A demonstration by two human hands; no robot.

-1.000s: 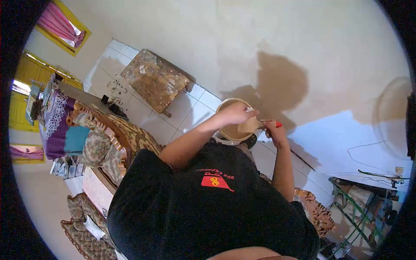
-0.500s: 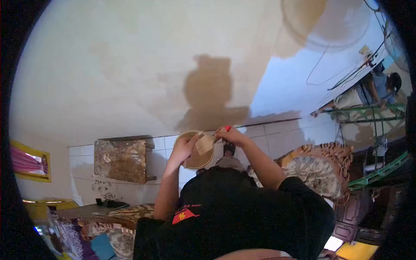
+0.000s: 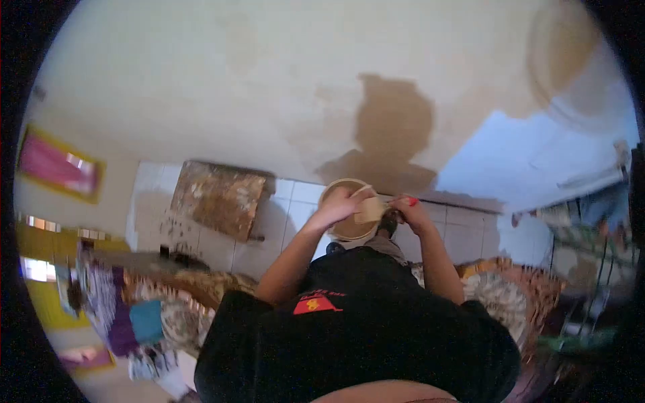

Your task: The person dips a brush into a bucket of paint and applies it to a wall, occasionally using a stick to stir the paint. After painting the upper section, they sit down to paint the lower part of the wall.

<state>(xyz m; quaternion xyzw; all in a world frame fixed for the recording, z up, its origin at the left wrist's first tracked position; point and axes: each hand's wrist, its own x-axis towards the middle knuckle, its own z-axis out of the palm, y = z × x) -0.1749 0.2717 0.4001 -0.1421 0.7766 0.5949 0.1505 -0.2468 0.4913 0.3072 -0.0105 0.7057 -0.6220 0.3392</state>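
Observation:
My right hand (image 3: 410,211) is closed around a putty knife, a red bit showing at the top of the hand. The knife's broad, pale blade (image 3: 368,211) points left over a round, beige bucket (image 3: 334,191). Above the bucket's left side, my left hand (image 3: 342,206) has its fingers bent close to the blade, with a thin pale strip at the fingertips. What this hand grips I cannot make out. The hands hide part of the bucket's inside.
Ahead rises a wall (image 3: 269,87) with patchy beige and bluish-white areas. A low, paint-stained wooden table (image 3: 218,199) stands on the tiled floor to the left. Carved, upholstered seats (image 3: 500,295) are behind at the right. Green metal scaffolding stands far right, with a blurred person near it.
My view has turned, so the bucket, table and wall shadow appear further right. Both hands stay over the bucket, with the blade still between them.

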